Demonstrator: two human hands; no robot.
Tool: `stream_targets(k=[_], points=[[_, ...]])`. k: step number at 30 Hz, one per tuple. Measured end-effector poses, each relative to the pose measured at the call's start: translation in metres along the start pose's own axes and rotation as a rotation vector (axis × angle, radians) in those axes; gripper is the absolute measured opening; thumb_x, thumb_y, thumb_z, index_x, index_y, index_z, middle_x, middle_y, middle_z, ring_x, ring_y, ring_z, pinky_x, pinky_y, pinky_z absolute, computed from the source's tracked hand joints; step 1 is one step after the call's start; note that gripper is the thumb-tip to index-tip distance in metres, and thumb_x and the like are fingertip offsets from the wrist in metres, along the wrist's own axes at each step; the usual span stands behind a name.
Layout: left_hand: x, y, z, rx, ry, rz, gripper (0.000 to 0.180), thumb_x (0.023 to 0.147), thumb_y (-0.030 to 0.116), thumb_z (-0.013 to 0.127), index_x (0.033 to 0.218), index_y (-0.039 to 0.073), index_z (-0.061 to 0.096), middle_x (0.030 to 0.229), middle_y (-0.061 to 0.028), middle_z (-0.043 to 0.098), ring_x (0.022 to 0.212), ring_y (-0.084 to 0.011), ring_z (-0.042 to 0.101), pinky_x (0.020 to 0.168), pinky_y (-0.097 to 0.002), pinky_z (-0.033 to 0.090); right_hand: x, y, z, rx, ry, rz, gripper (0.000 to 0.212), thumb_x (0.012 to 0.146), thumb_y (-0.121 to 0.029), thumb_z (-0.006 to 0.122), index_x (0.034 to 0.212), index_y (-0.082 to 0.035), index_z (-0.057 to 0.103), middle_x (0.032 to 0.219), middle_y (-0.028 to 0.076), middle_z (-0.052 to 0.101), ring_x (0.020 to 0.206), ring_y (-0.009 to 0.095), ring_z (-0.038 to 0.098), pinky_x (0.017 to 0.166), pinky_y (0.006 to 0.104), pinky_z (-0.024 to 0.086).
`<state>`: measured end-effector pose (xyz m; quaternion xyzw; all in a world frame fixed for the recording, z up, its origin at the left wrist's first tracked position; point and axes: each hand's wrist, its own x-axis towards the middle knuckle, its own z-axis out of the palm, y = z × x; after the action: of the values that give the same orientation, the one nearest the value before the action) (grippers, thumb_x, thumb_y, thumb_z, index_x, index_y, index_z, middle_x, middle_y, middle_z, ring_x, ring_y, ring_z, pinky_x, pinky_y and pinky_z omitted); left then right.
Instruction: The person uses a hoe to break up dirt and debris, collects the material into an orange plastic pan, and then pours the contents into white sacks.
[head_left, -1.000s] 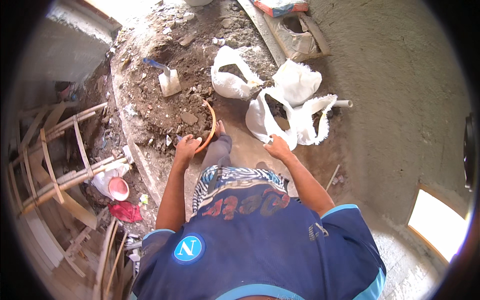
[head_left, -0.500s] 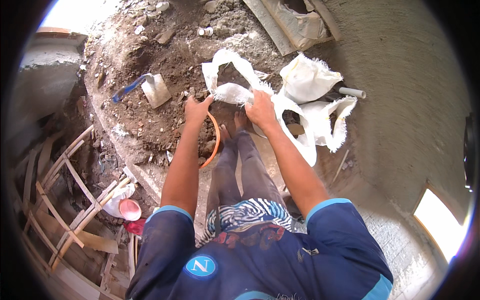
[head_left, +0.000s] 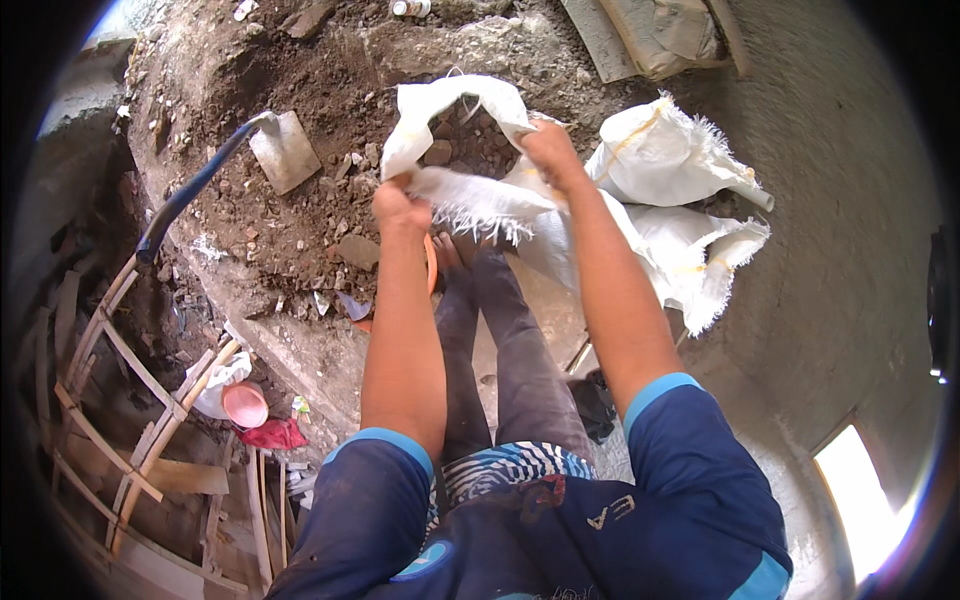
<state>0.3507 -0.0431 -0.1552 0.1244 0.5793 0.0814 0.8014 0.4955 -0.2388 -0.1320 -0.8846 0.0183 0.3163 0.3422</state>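
Both hands hold the mouth of a white woven sack (head_left: 475, 195) with frayed edges, spread into a ring in front of me. My left hand (head_left: 402, 208) is closed on its left edge, fingers partly hidden. My right hand (head_left: 552, 152) grips the right edge. Stones and soil show through the ring; whether they lie inside the sack I cannot tell. Two other white sacks, an upper one (head_left: 655, 155) and a lower one (head_left: 705, 255), stand just right of my right hand. Part of an orange rim (head_left: 431, 262) peeks out beside my left forearm.
A hoe (head_left: 285, 152) with a dark blue handle rests on the soil and rubble heap (head_left: 340, 95) at the left. Wooden lattice (head_left: 150, 440) and a pink container (head_left: 245, 404) are at lower left. A grey wall (head_left: 830, 200) bounds the right, near a pipe (head_left: 752, 196).
The sack's mouth has been pulled wider, my right hand moving up and right. My left hand now grips its left edge. The view has shifted, showing more of the hoe's handle.
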Motion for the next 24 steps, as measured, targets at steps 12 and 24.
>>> stream_targets(k=[12, 24], points=[[0.004, 0.050, -0.003, 0.544, -0.336, -0.251, 0.052, 0.091, 0.038, 0.064, 0.119, -0.006, 0.056, 0.113, -0.0192, 0.064, 0.091, -0.0281, 0.067, 0.078, -0.0375, 0.057, 0.097, -0.027, -0.081, 0.303, -0.411, 0.394, 0.049, 0.079, -0.038, 0.071, 0.107, 0.002, 0.067, 0.097, 0.012, 0.069, 0.080, 0.024, 0.066, 0.072, 0.0369, 0.052], [-0.037, 0.046, 0.098, 2.055, -0.266, 0.797, 0.072, 0.068, 0.034, 0.084, 0.124, -0.001, 0.055, 0.118, -0.0187, 0.061, 0.108, -0.0358, 0.059, 0.092, -0.0454, 0.047, -0.121, -0.069, -0.024, 0.046, 0.018, 0.315, 0.053, 0.077, -0.046, 0.073, 0.095, 0.003, 0.061, 0.079, 0.014, 0.065, 0.072, 0.029, 0.065, 0.070, 0.0374, 0.052]])
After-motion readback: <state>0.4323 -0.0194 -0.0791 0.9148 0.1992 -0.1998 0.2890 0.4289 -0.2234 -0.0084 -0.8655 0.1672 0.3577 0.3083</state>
